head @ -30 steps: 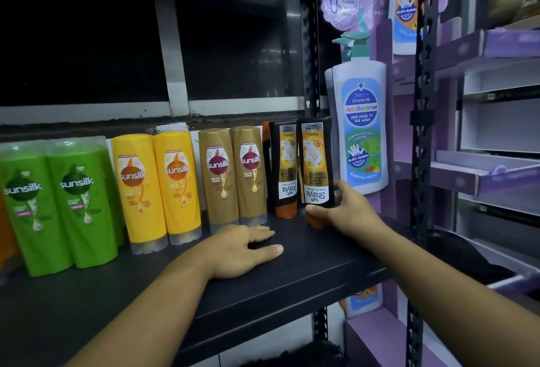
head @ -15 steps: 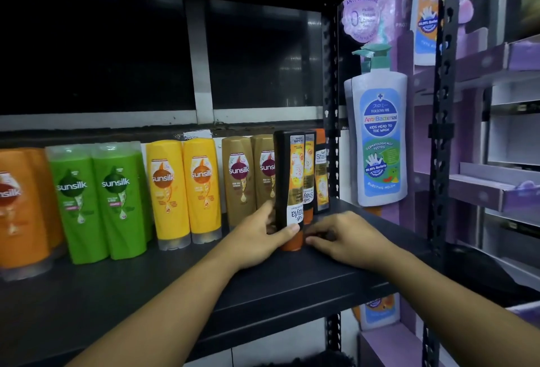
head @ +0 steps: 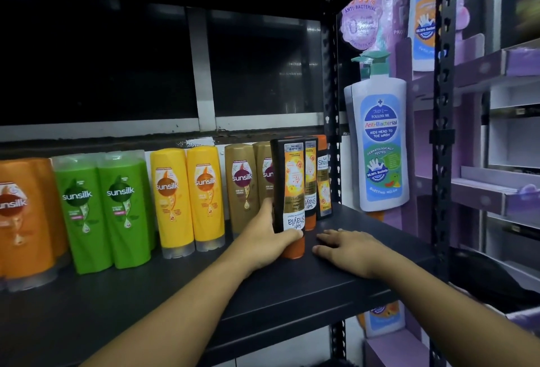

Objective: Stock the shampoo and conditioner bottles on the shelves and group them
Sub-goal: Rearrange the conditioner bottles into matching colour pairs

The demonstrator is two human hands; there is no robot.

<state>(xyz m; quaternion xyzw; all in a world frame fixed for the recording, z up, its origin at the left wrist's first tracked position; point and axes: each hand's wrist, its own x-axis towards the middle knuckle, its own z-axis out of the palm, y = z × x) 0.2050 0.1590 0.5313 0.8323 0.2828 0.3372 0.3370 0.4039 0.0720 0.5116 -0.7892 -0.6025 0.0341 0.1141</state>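
Note:
A black Safi Shayla bottle [head: 288, 191] with an orange cap stands cap-down near the right end of the dark shelf [head: 292, 302]. My left hand [head: 264, 242] grips its lower part, thumb across the front. Two more Shayla bottles [head: 317, 179] stand right behind it. My right hand [head: 349, 249] rests flat on the shelf just right of the bottle, fingers spread, holding nothing. To the left stand Sunsilk bottles in pairs: brown [head: 242, 185], yellow [head: 187, 197], green [head: 102, 209] and orange [head: 23, 214].
A black slotted upright [head: 331, 103] marks the shelf's right rear corner and another [head: 442, 133] its front. Beyond them a white pump bottle of kids' wash [head: 380, 144] hangs on a purple display [head: 496, 191] with cardboard ledges.
My left hand left the shelf surface and took hold of the front Shayla bottle. My right hand let go of the bottles and now lies flat. The Shayla bottles have turned edge-on into a row.

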